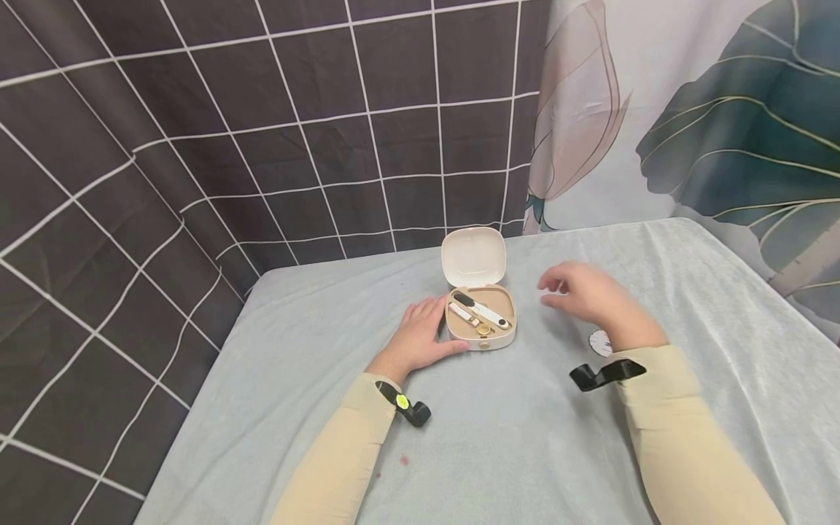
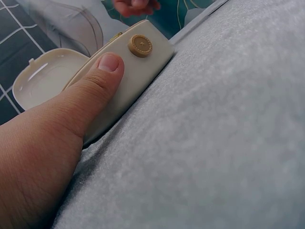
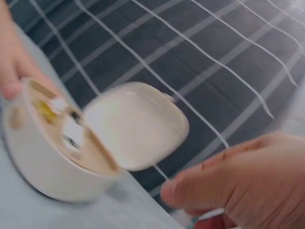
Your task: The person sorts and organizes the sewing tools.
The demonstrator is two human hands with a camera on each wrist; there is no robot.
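Note:
A small cream case [image 1: 482, 341] stands on the cloth with its lid [image 1: 474, 255] raised at the back. My left hand [image 1: 423, 337] holds it at the left side, the thumb pressed on its front face near a round gold button [image 2: 140, 46]. In its tan insert lie a long white tool with a black end [image 1: 482, 310], a short white-and-gold piece [image 1: 464, 314] and a round gold piece [image 1: 484, 329]. To the right of the case, my right hand [image 1: 580, 292] hovers with loosely bent fingers, apart from it, and no held thing shows.
Pale grey-blue cloth [image 1: 512, 437] covers the table. Behind it hangs a dark curtain with a white grid [image 1: 315, 109], and a leaf-patterned curtain [image 1: 689, 146] at the right. Each wrist wears a black strap; a round white piece [image 1: 600, 343] shows beside the right wrist.

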